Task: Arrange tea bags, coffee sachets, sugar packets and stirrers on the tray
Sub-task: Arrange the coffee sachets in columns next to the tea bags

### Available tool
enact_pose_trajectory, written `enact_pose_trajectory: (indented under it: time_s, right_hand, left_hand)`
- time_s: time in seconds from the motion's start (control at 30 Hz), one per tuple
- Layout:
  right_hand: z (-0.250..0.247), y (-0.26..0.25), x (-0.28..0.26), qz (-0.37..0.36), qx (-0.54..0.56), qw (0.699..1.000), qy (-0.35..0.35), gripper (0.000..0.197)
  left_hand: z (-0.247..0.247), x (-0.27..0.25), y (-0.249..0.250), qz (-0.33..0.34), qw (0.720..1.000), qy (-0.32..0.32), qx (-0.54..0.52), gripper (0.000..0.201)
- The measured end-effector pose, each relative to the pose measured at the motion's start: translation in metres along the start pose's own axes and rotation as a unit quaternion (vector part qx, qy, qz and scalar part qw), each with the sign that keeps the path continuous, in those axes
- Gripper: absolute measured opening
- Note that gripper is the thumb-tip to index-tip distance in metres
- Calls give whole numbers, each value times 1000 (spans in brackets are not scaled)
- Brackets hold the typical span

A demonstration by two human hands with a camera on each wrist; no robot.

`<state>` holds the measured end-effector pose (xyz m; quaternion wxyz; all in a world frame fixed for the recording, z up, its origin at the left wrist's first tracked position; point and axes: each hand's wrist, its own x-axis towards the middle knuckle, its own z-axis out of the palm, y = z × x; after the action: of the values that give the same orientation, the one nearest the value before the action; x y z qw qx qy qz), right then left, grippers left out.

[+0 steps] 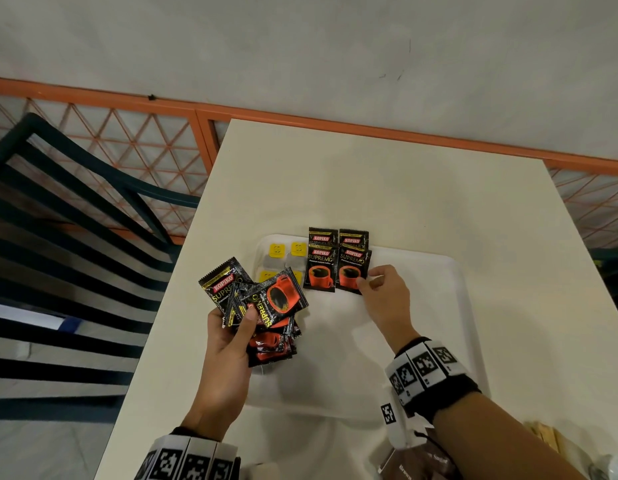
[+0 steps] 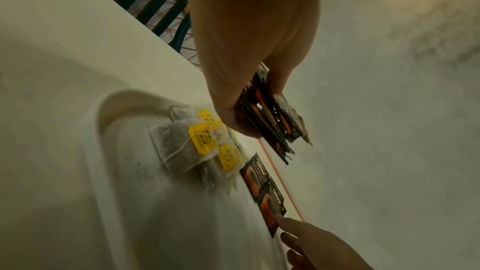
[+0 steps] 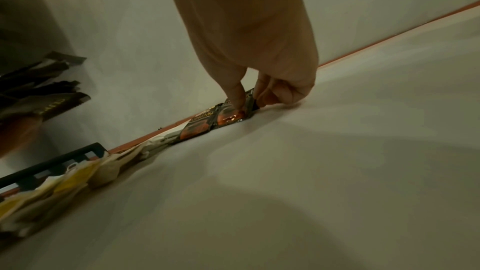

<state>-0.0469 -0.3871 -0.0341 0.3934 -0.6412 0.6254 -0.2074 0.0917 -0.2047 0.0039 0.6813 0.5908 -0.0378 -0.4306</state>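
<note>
A white tray [image 1: 421, 289] lies on the cream table [image 1: 369, 185]. Tea bags [image 1: 286, 254] with yellow tags sit in its far left corner. Beside them, black coffee sachets [image 1: 321, 268] lie in two overlapping rows. My right hand [image 1: 365, 278] pinches the near right corner of the front right sachet [image 1: 352, 268], which lies flat on the tray. The right wrist view shows thumb and forefinger of that hand [image 3: 246, 100] on the sachet's edge [image 3: 228, 116]. My left hand [image 1: 245, 317] grips a fanned stack of sachets [image 1: 276, 299] above the tray's left side, also visible in the left wrist view [image 2: 275, 122], over the tea bags [image 2: 197, 147].
A dark slatted chair [image 1: 75, 237] stands left of the table, close to its left edge. An orange lattice railing [image 1: 266, 112] runs behind. Brown packets [image 1: 421, 459] and wooden stirrers [image 1: 542, 441] lie at the near right, under my right forearm.
</note>
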Motion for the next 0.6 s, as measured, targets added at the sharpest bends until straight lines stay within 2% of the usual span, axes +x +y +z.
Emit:
enact_pose_trajectory:
  time_s: [0.1,0.13,0.2,0.27,0.33,0.4,0.47,0.6]
  right_hand:
    - [-1,-10,-10,-57,-16,998,17,19]
    - [-2,-17,-17,-80,-3,997,1,17]
    - [-4,-31,-32,-105,55,989,-91,15]
    - [-4,-45,-47,-108,116,965,-212,12]
    - [-3,-50,-55,-135,122,945,-271,22]
    - [-1,-49,-59,-163,108,938,-287,38]
    - [-1,-45,-62,-183,91,932,-298,45]
    - [-3,-39,-66,-225,33,931,-286,37]
  left_hand:
    - [4,0,-1,5,1000,-9,8,24]
    - [5,0,-2,8,1000,-13,11,22]
    - [7,-1,-3,11,1000,-21,20,21]
    - [10,-3,-3,12,999,-25,33,22]
    - [13,-5,-4,15,999,-28,37,22]
    - [15,-6,-3,7,999,-27,31,18]
    - [16,-7,-2,-15,999,-18,23,15]
    - [11,-4,-2,-27,999,-8,22,15]
